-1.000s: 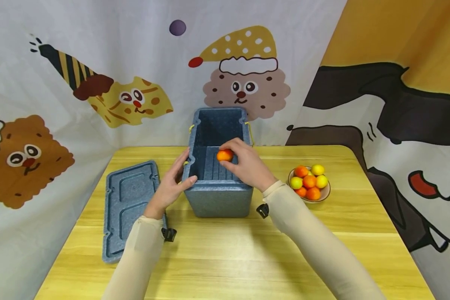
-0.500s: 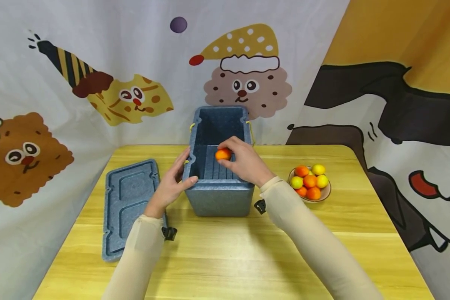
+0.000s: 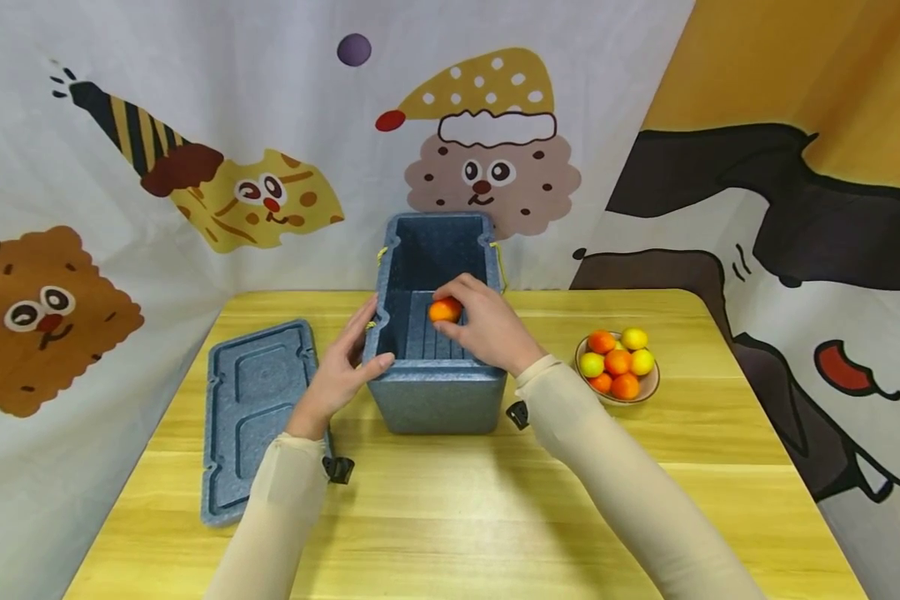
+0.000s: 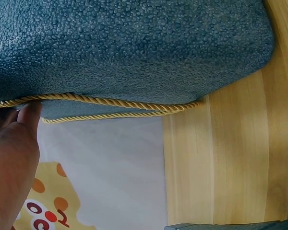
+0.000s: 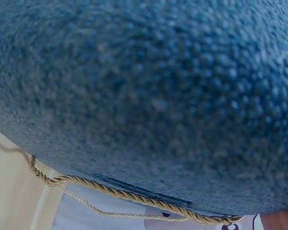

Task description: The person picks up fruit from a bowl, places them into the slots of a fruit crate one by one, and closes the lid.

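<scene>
My right hand (image 3: 486, 323) pinches an orange (image 3: 445, 310) between thumb and fingers, over the inside of a speckled blue-grey foam box (image 3: 438, 402). The box stands lidless, its grooved floor showing. Against its left side lies my left hand (image 3: 342, 367), fingers along the outer wall and thumb at the near left corner of the rim. In the left wrist view the left fingertips meet the wall beside a twisted yellow rope (image 4: 120, 101). The right wrist view is filled by the box wall, hiding the orange.
The matching lid (image 3: 258, 417) lies on the wooden table (image 3: 435, 517) to the left, partly behind the left forearm. Right of the box stands a bowl (image 3: 648, 389) heaped with several orange and yellow fruits. A cartoon-printed curtain (image 3: 285, 75) hangs behind the table.
The right hand and the orange have shifted slightly left over the box. My left hand keeps its place on the box.
</scene>
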{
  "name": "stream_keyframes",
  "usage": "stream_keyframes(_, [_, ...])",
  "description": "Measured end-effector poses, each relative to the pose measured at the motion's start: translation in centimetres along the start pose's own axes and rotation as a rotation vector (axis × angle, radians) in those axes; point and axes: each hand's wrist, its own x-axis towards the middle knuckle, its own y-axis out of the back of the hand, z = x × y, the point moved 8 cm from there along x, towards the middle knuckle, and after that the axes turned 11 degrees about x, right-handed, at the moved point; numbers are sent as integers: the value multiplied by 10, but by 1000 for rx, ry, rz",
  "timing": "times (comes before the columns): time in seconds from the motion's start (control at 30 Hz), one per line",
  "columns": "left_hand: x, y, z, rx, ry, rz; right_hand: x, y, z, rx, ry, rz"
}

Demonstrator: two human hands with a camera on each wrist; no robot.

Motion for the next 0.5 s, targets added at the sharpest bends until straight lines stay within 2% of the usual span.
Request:
stream_keyframes(0.27, [-1,-1,1,1,19,-5,1,-4,-2,-98,2,-68])
stream_keyframes(0.37, [-2,-1,5,5,42,-13,0,-3,0,-60,-10,-54])
stream_keyframes(0.5, [-2,0,22,7,43,-17,-2,1,2,47,-7,6])
